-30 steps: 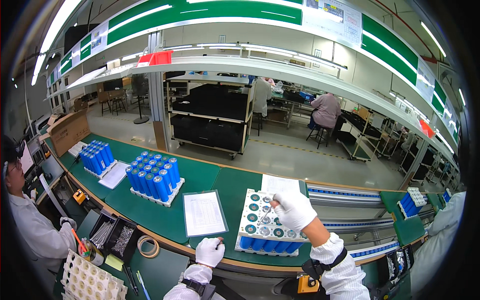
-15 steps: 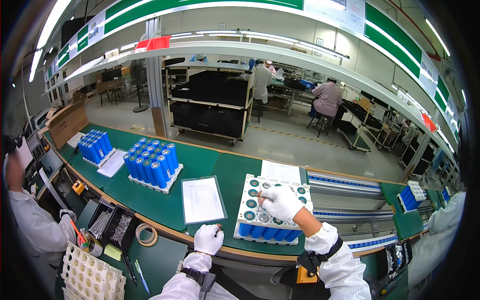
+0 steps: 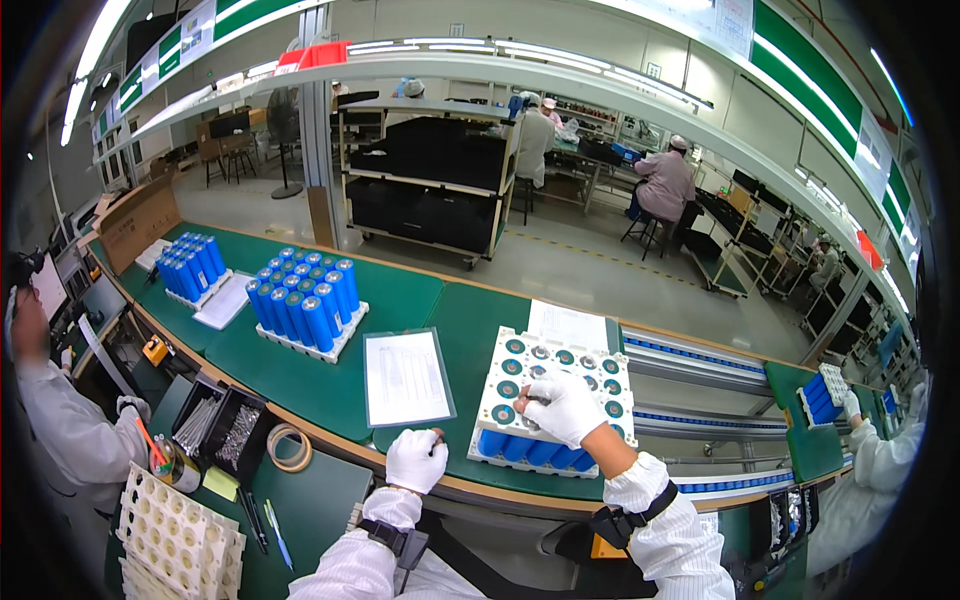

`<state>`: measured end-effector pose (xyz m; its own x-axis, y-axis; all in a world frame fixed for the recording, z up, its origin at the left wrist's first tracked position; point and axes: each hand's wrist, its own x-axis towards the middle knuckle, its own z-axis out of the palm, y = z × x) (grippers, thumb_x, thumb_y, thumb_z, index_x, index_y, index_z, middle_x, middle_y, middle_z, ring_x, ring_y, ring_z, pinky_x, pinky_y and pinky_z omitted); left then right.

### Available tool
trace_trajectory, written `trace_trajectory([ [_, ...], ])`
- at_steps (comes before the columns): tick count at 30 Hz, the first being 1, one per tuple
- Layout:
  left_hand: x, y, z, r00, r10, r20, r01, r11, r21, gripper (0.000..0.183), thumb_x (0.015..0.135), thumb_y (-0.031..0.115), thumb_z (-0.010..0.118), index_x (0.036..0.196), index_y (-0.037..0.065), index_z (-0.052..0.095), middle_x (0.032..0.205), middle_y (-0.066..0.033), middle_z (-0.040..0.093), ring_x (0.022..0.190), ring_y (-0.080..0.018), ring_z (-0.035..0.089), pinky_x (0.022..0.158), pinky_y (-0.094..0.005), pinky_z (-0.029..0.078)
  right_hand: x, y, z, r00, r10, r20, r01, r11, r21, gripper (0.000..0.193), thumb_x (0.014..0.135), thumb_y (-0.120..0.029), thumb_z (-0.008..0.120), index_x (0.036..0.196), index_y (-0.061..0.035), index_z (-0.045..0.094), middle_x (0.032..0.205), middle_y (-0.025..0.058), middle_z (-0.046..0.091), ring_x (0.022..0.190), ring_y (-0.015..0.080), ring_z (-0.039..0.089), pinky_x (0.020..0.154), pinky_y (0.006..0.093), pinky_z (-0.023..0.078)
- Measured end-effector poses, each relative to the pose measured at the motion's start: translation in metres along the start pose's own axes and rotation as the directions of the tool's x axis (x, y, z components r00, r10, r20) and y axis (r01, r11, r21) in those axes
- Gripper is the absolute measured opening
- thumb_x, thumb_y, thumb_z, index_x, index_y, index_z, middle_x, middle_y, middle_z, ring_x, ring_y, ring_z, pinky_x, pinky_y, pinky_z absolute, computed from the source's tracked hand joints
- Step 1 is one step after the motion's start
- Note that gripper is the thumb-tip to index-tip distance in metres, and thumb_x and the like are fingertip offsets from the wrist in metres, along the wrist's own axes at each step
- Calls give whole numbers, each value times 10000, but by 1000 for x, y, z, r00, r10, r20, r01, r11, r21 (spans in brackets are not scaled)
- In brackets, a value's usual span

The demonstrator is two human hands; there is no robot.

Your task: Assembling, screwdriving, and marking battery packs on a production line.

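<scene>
My right hand (image 3: 566,408), in a white glove with bare fingertips, is over a block of blue cylindrical battery cells. A white plastic cell holder (image 3: 600,378) with round holes caps the block, and cell ends show through the holes. Thumb and fingers are pinched together close to the holder's top; whatever they may hold is hidden. Blue cell sides (image 3: 515,445) show below the holder. My left hand (image 3: 417,461), gloved the same way, is curled closed by the table's near edge, below a printed sheet in a clear sleeve (image 3: 405,380). Its contents, if any, cannot be made out.
Two more groups of blue cells (image 3: 305,305) stand in white holders at left. Black bins (image 3: 238,440) of small metal parts, a tape roll (image 3: 289,447), pens and spare holders (image 3: 175,530) lie nearer. Rails (image 3: 690,370) run rightward. Co-workers sit on both sides.
My right hand has shifted slightly nearer across the holder, still pinched. My left hand stays curled by the edge. The view has tilted a little. At right, a co-worker's hand now reaches a cell block.
</scene>
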<state>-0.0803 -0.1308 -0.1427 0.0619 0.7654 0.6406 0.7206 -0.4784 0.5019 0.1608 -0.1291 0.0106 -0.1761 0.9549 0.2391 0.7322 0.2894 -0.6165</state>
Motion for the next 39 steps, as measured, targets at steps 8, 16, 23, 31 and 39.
trace_trajectory([
  [8, 2, -5, 3, 1000, 6, -20, -6, 1000, 22, 83, 722, 109, 663, 801, 93, 681, 708, -52, 643, 718, -276, 625, 662, -419, 521, 3, -1, 1, 992, -108, -62, 103, 991, -83, 187, 820, -263, 716, 889, -91, 741, 745, 127, 646, 731, 292, 647, 681, 373, 511],
  [16, 1, -4, 5, 1000, 11, -24, -11, 1000, 26, 78, 724, 110, 661, 800, 104, 676, 700, -51, 635, 701, -272, 614, 645, -415, 515, 2, -6, -2, 991, -114, -73, 103, 985, -142, 219, 766, -252, 792, 864, -59, 758, 756, 116, 658, 695, 256, 649, 656, 337, 520],
  [23, 0, -3, 3, 1000, 15, -19, -14, 999, 43, 78, 721, 110, 660, 798, 107, 673, 699, -41, 632, 700, -266, 611, 645, -410, 513, -1, -13, -5, 994, -95, -61, 90, 992, -86, 168, 812, -233, 706, 825, -69, 738, 726, 152, 629, 707, 322, 629, 663, 397, 503],
  [31, 0, -3, 4, 1000, 15, -27, -15, 999, 31, 86, 717, 102, 660, 802, 113, 671, 700, -22, 629, 700, -259, 608, 649, -403, 512, 0, -6, -2, 992, -107, -62, 100, 989, -109, 177, 799, -247, 720, 841, -77, 746, 755, 147, 639, 741, 324, 632, 680, 407, 505],
  [39, 1, -1, 1, 1000, 9, -9, -9, 999, 39, 103, 712, 96, 661, 813, 114, 670, 706, -20, 631, 705, -257, 608, 657, -398, 514, 1, -8, -3, 992, -116, -51, 112, 990, -81, 196, 793, -258, 728, 833, -67, 744, 770, 146, 649, 760, 325, 640, 685, 408, 514],
])
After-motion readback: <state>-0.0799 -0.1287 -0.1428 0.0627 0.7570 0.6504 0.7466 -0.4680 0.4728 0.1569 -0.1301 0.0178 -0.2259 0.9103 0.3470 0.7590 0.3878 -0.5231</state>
